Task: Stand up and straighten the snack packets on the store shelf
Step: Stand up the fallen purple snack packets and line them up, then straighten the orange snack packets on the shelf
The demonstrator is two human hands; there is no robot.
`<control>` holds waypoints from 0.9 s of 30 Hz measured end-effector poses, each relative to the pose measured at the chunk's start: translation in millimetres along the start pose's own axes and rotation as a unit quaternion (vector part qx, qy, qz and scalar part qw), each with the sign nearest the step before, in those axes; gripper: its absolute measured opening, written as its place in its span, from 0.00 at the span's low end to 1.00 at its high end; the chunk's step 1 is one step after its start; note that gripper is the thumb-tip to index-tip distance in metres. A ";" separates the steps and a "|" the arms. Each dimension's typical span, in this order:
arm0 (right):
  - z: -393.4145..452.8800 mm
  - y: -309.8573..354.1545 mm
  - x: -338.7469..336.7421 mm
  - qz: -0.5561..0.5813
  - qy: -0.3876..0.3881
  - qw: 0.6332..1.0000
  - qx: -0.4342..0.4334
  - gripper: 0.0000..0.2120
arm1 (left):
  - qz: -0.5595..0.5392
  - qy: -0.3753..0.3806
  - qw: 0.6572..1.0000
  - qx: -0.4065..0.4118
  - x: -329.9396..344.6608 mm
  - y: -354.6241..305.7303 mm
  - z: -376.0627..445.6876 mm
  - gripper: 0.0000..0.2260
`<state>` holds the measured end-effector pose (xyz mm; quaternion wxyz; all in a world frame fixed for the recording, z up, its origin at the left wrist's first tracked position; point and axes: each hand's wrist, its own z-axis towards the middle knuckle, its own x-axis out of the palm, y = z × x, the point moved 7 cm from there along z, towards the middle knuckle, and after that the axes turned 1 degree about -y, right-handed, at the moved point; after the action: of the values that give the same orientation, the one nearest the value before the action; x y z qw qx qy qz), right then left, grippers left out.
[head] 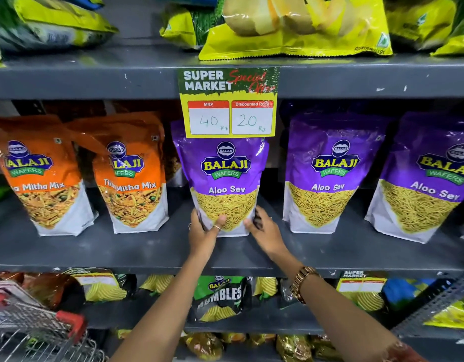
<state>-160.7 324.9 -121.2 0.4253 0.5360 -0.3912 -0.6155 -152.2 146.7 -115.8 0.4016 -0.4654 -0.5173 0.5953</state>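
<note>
A purple Aloo Sev packet (pixel 224 176) stands upright at the middle of the grey shelf (pixel 147 246). My left hand (pixel 203 231) grips its lower left corner, thumb on the front. My right hand (pixel 262 231) holds its lower right corner. Two more purple Aloo Sev packets (pixel 327 176) (pixel 424 184) stand to the right, the far one leaning. To the left stand two orange Mitha Mix packets (pixel 133 176) (pixel 42 178), both tilted a little with bent tops.
A yellow price tag (pixel 229 105) hangs from the upper shelf edge over the held packet's top. Yellow chip bags (pixel 291 27) lie on the shelf above. Green and yellow packets (pixel 220 296) fill the shelf below. A wire trolley (pixel 37 333) stands at the lower left.
</note>
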 end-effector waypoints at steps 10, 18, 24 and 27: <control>7.8 -1.8 -0.4 -0.050 -0.019 0.999 -0.002 0.26 | 0.006 0.028 1.000 -0.009 10.6 2.4 18.4 0.37; -4.7 -3.5 -9.7 0.050 -0.119 0.992 -0.003 0.27 | -0.048 0.036 0.998 0.010 1.0 2.8 15.1 0.37; -22.8 24.9 -5.5 0.000 -0.233 0.970 -0.066 0.07 | -0.010 -0.236 0.971 0.036 -87.0 -2.8 2.8 0.14; -26.4 44.7 17.1 -0.015 -0.228 0.969 -0.088 0.06 | 0.033 -0.282 0.957 0.059 -130.1 -4.9 5.6 0.12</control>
<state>-130.9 293.3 -88.0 0.3614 0.3474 -0.4139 -0.7599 -125.9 21.1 -92.7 0.2460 -0.2712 -0.5577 0.7449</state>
